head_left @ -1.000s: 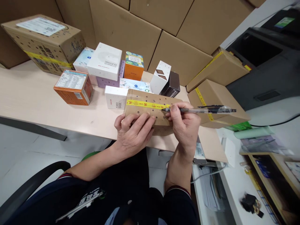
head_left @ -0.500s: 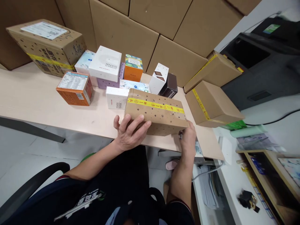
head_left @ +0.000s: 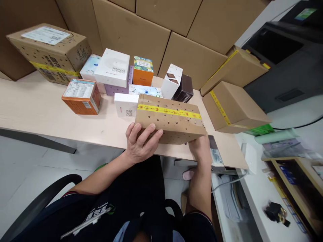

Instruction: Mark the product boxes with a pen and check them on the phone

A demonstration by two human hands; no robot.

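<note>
A cardboard box (head_left: 174, 126) with yellow printed tape along its top lies tilted at the table's front edge. My left hand (head_left: 141, 143) grips its near left side, four fingers spread over the cardboard and the thumb out of sight. By the lower right corner, my right hand (head_left: 201, 148) is closed with its knuckles against the box. A small dark tip pokes out left of that fist; the rest of the object is hidden. Just behind the box stands a white power bank box (head_left: 126, 105).
Behind are an orange box (head_left: 82, 97), a white power bank carton (head_left: 113, 69), a dark brown box (head_left: 185, 89) and a large taped carton (head_left: 50, 52). Another taped carton (head_left: 232, 107) stands to the right. A grey flat box (head_left: 216, 154) lies beside my right wrist.
The box's right end has shifted slightly right in view. My right hand has tucked further under the corner, hiding more of the dark object. My left hand keeps its hold.
</note>
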